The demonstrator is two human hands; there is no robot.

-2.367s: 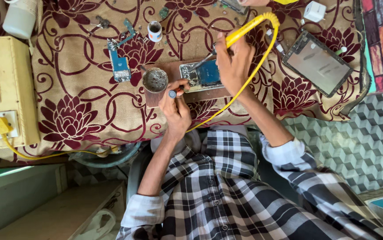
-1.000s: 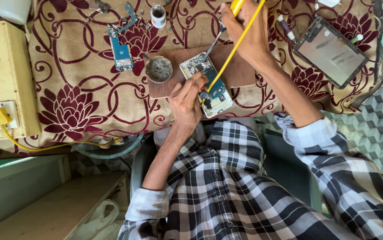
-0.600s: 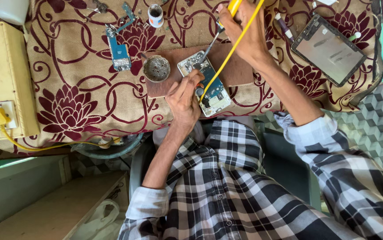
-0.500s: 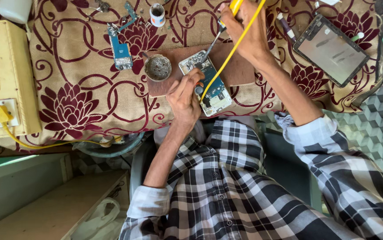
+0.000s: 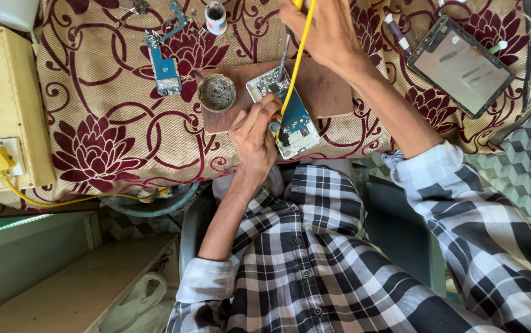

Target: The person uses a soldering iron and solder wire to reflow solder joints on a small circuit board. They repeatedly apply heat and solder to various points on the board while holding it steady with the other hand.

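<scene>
- Left hand (image 5: 254,137), fingers bent, pinches the near edge of the opened phone (image 5: 284,112) lying on the brown board (image 5: 327,92).
- Right hand (image 5: 324,28), wrist raised, is wrapped around a soldering iron (image 5: 284,52), tip down on the phone.

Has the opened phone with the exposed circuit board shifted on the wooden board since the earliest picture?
Yes. The opened phone now hangs past the wooden board's near edge, turned, farther from the round metal tin.

screen: dark tablet (image 5: 461,65) | grey-framed rectangle, tilted | upper right on cloth
</scene>
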